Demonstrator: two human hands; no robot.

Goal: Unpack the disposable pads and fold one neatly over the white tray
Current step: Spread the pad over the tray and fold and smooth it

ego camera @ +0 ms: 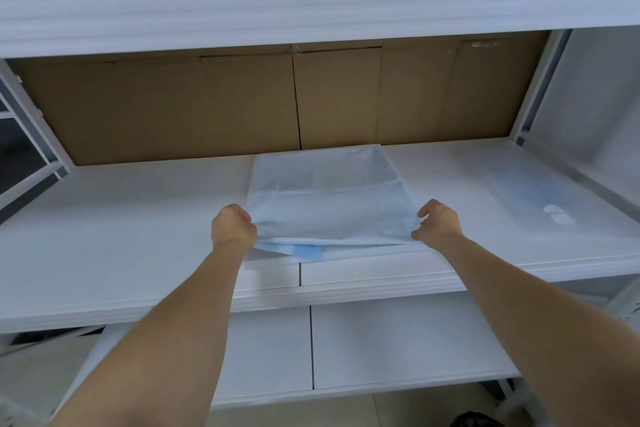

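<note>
Pale blue disposable pad (pixel 329 198) spread on middle white shelf (pixel 138 239), left hand (pixel 231 226) grip pinching its near left corner, right hand (pixel 439 222) grip pinching its near right corner, clear pad packet (pixel 540 204) at shelf's right, brown cardboard boxes (pixel 242 104) behind.

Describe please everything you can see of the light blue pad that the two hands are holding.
The pad is a thin, pale blue sheet, soft and slightly wrinkled, looking like non-woven paper. It lies spread on the white shelf, reaching back to the cardboard boxes, with fold creases across it. The left hand pinches its near left corner and the right hand its near right corner. Along the near edge, layers show, with a deeper blue patch beneath.
</note>
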